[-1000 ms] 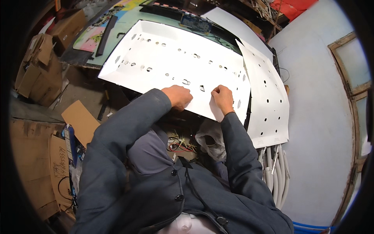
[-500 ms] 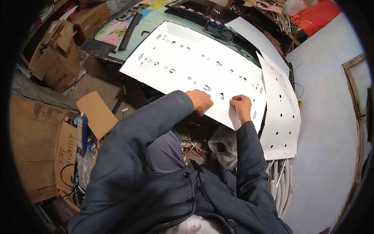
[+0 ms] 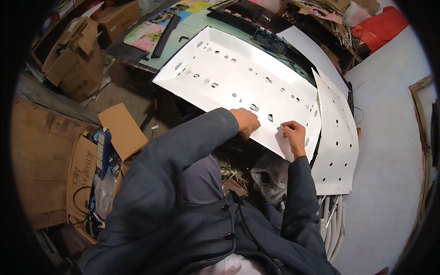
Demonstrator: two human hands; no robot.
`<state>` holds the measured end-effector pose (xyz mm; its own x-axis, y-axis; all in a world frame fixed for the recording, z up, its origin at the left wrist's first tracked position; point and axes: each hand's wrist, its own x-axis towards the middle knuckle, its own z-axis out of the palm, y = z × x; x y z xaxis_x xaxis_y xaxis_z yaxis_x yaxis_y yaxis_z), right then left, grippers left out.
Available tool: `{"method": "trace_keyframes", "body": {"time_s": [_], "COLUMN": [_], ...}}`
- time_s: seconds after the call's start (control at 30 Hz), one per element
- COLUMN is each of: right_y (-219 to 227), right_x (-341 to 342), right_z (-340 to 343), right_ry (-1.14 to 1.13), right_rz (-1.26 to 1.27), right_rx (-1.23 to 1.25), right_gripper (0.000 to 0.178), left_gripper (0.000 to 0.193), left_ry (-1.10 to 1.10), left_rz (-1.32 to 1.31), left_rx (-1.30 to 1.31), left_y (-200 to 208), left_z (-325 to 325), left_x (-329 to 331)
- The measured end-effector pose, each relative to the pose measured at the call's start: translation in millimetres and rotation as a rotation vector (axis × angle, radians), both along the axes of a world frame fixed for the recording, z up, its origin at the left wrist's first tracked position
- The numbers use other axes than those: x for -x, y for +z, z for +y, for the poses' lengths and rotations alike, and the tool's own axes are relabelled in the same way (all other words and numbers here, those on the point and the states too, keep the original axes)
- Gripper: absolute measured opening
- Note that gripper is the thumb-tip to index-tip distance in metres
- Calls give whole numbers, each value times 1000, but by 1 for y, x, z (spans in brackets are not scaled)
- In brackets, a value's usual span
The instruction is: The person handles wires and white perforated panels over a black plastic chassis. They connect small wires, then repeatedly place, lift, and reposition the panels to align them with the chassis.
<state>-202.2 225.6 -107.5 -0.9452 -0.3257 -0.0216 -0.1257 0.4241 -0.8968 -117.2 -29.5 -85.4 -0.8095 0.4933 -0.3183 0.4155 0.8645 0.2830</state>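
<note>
A shallow white backlight tray [image 3: 224, 75] with sloping sides and several punched holes lies across the table, its near edge toward me. At that near edge, my left hand [image 3: 246, 123] is closed with its fingers curled down; what they hold, if anything, is hidden. Farther right, over the near side of the tray, my right hand [image 3: 294, 137] has thumb and forefinger drawn together in a pinch. Anything between those fingertips is too small to name. A dark angular hole [image 3: 270, 118] in the white sheet lies between the two hands.
Right of the tray hangs a white perforated sheet [image 3: 338, 137] beside the wall. A green circuit board [image 3: 271, 40] and a dark bar [image 3: 166, 36] lie on the table [image 3: 137, 59]. Cardboard boxes [image 3: 75, 64] stand at left, and a clear plastic bag [image 3: 269, 176] is below the tray.
The whole view has shifted, so the scene sits slightly right and lower. My right hand's fingers have changed pose a little; my left hand stays at the tray's near edge.
</note>
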Motion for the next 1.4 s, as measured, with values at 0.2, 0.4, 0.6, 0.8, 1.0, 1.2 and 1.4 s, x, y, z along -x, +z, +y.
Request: {"method": "trace_keyframes", "body": {"time_s": [0.2,0.4,0.6,0.8,1.0,1.2,1.4], "right_y": [56,39,8,4,1,3,-3], "right_x": [-55,-124,-152,-165,-161,-160,-161], "right_z": [1,-8,8,18,22,23,28], "right_ry": [546,945,753,721,719,732,717], "right_rz": [-328,52,77,99,155,153,154], "right_rx": [-67,-432,-385,-380,-365,-407,-411], "right_gripper": [18,34,16,16,19,20,20], "left_gripper": [52,57,20,20,15,13,12], "left_ry": [20,599,1005,931,914,943,946], "left_rz": [-35,248,665,573,577,551,550], "left_rx": [-71,-454,-280,-203,-24,25,18], "left_y": [11,-11,-49,-49,-47,-41,-40], "left_z": [-11,-78,-158,-167,-159,-153,-156], "left_x": [-6,-5,-9,-3,9,18,20]}}
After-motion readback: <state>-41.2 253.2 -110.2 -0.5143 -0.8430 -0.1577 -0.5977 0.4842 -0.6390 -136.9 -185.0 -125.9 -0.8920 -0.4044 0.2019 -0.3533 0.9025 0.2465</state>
